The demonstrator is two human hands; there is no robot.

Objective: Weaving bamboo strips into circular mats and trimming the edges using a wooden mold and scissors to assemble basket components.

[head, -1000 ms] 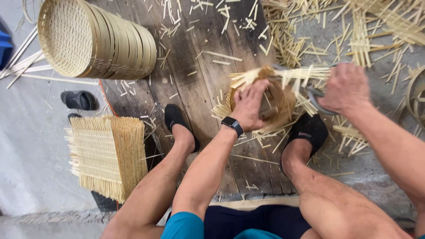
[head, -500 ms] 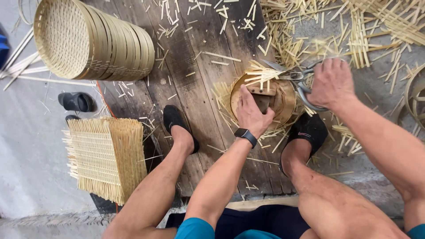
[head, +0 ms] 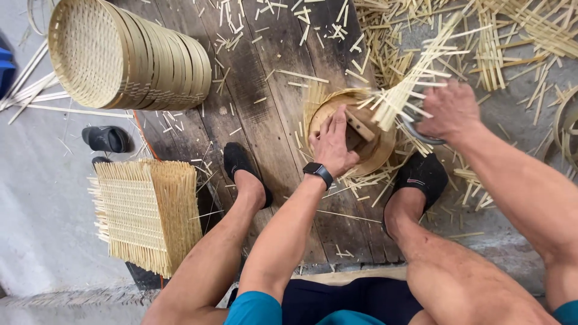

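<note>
A round bamboo tray point(head: 379, 157) with a woven mat pressed into it lies on the dark wooden boards point(head: 271, 108) between my feet. My left hand point(head: 332, 143) presses flat on a small wooden block point(head: 359, 124) inside the tray. My right hand point(head: 444, 109) grips the handles of metal shears point(head: 415, 129) at the tray's right rim. Loose mat strips point(head: 415, 78) stick up and fan out beside the shears. A black watch point(head: 318, 173) is on my left wrist.
A stack of finished round woven trays point(head: 129, 57) lies on its side at upper left. A pile of square woven mats point(head: 147, 210) sits at left. Black sandals point(head: 105, 138) lie on the concrete. Cut bamboo strips point(head: 500, 36) litter the boards and floor.
My left hand has moved from the tray's top to press the block in its middle. The mat's free strips have lifted upright, and my right hand has shifted in at the rim.
</note>
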